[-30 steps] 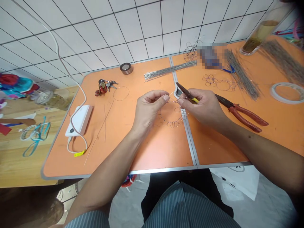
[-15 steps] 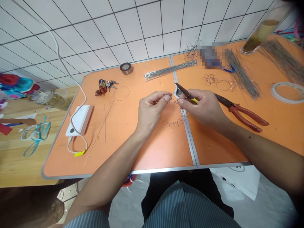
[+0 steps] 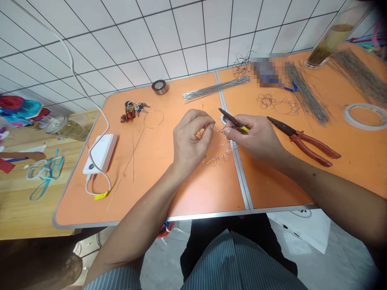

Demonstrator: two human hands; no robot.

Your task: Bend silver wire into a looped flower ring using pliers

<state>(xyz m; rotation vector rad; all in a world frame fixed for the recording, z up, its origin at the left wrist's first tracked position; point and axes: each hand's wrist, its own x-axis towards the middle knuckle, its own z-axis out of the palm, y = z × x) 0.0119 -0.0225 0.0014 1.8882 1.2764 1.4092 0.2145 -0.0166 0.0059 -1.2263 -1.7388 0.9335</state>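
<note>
Left hand (image 3: 192, 139) has thumb and fingertips pinched on the looped wire ring (image 3: 218, 161), right hand (image 3: 256, 133) has fingers closed round a yellow-handled tool (image 3: 231, 118) by its right edge, ring mid-scene at the table seam (image 3: 241, 181), red-handled pliers (image 3: 314, 149) right.

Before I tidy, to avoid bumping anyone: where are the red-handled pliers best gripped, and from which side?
Probably the red handles near their ends, from the right: they splay that way, while the dark nose lies beside the right hand.
</note>
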